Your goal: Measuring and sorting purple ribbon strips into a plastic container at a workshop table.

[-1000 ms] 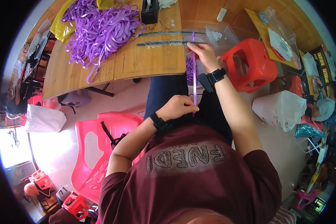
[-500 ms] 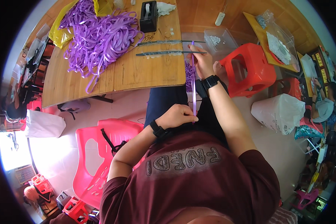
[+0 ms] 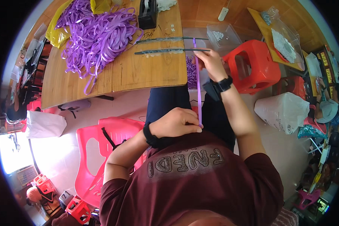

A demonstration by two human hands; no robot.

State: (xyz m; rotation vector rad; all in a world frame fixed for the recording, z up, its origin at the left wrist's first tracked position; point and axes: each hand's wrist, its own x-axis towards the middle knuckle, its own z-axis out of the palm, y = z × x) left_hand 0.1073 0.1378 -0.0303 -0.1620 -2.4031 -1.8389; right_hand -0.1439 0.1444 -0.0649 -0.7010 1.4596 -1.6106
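A purple ribbon [image 3: 199, 90] runs taut from two dark thin rods down toward my lap. The far rod [image 3: 165, 39] and the near rod [image 3: 158, 51] are fixed along the table and jut past its right edge. My left hand [image 3: 177, 123], low in front of my shirt, is closed and pinches the ribbon's lower end. Just below the near rod's tip, my right hand [image 3: 213, 64] is closed with its fingertips at the ribbon; part of its fingers is hidden. A big tangled heap of purple ribbon [image 3: 98, 37] lies on the wooden table [image 3: 120, 77].
A black tape dispenser [image 3: 147, 15] stands at the table's back. Under the rods is a container of purple pieces [image 3: 191, 73]. Right of it are a clear box [image 3: 229, 35], a red stool [image 3: 252, 67] and a white sack [image 3: 280, 113]. A pink chair [image 3: 84, 162] is at my left.
My right hand has moved right and nearer, from between the rods to just below the near one. My left hand has drawn slightly nearer my body with the ribbon.
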